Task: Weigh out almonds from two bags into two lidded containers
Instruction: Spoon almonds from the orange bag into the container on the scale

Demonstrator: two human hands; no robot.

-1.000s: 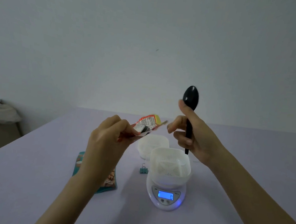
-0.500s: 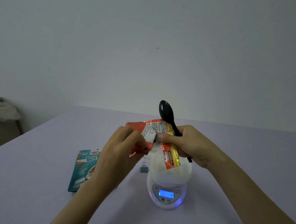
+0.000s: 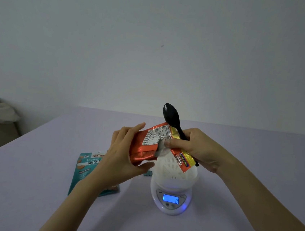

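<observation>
On the lilac worktop (image 3: 237, 162) the scale (image 3: 170, 200) read zero under the white container (image 3: 175, 172), with the teal bag (image 3: 84, 166) lying flat to its left. The orange bag (image 3: 144, 148) hung tilted just above the container, the left hand (image 3: 123, 155) clasping its body and the right hand (image 3: 199, 148) pinching its torn top while also gripping the black spoon (image 3: 171, 115). Spreading the mouth wide over the container and tipping slowly would likely keep almonds inside the rim.

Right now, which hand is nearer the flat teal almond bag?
Left. The left hand is above the teal bag; the right hand is over the white scale.
</observation>
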